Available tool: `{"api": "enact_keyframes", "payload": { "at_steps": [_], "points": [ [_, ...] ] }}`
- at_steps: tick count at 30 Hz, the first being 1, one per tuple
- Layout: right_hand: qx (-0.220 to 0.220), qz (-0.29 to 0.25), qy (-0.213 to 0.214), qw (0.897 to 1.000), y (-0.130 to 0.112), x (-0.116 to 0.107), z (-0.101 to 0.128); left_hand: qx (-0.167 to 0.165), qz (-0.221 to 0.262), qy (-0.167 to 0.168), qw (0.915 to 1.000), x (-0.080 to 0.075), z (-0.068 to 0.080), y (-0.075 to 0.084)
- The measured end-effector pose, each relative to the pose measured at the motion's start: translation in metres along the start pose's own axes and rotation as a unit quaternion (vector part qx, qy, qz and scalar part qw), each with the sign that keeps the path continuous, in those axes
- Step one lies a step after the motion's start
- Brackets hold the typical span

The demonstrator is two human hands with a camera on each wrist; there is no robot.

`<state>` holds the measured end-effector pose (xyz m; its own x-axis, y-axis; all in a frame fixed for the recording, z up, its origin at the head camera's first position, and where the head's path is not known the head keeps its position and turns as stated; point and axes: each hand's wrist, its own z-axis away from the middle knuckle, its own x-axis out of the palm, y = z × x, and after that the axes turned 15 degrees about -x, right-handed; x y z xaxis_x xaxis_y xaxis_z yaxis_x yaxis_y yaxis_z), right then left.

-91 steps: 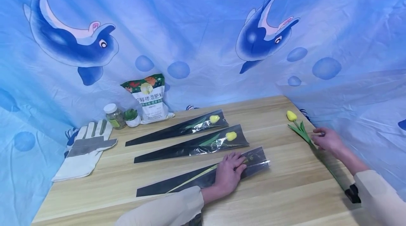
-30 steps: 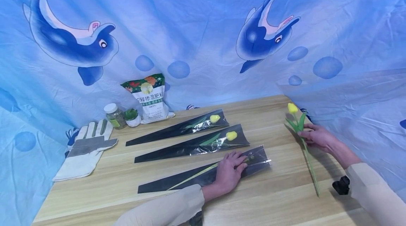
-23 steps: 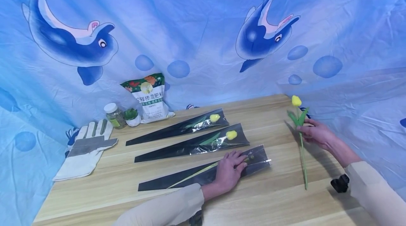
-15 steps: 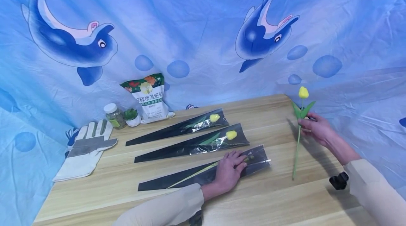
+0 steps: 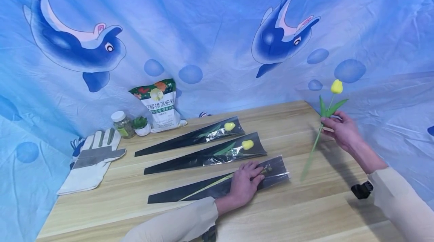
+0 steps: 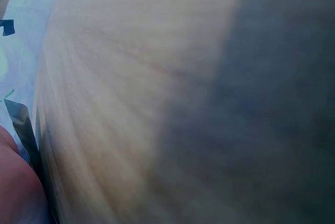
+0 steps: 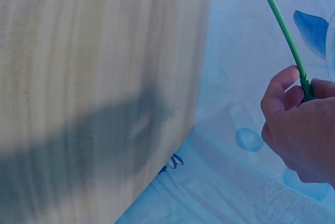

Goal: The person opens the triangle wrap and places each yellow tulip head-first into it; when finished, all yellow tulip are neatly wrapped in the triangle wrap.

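My right hand (image 5: 339, 130) pinches the green stem of a yellow tulip (image 5: 336, 86) and holds it above the right side of the wooden table (image 5: 305, 212), bloom up and stem slanting down to the left. In the right wrist view the fingers (image 7: 280, 96) curl round the stem (image 7: 280, 22). My left hand (image 5: 245, 183) lies flat on the nearest black-and-clear flower sleeve (image 5: 203, 192), which holds a green stem. Two more sleeves (image 5: 207, 154) lie behind it, each with a yellow tulip (image 5: 247, 145) inside.
At the back left stand a fertilizer bag (image 5: 159, 105), a small jar (image 5: 122, 124) and a tiny potted plant (image 5: 140, 125). A white work glove (image 5: 89, 161) lies at the left. Blue dolphin-print cloth (image 5: 203, 27) surrounds the table. A small black object (image 5: 361, 190) sits by my right sleeve.
My right hand has picked the tulip up off the table and swung it upright, bloom rising up and to the right. My left hand has stayed on the near sleeve.
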<state>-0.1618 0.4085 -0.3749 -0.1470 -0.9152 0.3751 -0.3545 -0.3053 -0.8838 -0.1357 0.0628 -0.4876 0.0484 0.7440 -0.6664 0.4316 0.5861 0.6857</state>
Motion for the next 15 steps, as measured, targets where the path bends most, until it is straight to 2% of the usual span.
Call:
{"api": "enact_keyframes", "payload": {
  "at_steps": [5, 15],
  "points": [
    [-0.024, -0.034, 0.038, 0.998, -0.003, 0.003, -0.002, 0.0, -0.004, 0.002, 1.0, 0.001, 0.001, 0.0],
    [-0.056, -0.033, 0.069, 0.996, -0.003, 0.013, 0.0, 0.001, -0.005, 0.005, 1.0, 0.001, 0.0, 0.0]
  ]
}}
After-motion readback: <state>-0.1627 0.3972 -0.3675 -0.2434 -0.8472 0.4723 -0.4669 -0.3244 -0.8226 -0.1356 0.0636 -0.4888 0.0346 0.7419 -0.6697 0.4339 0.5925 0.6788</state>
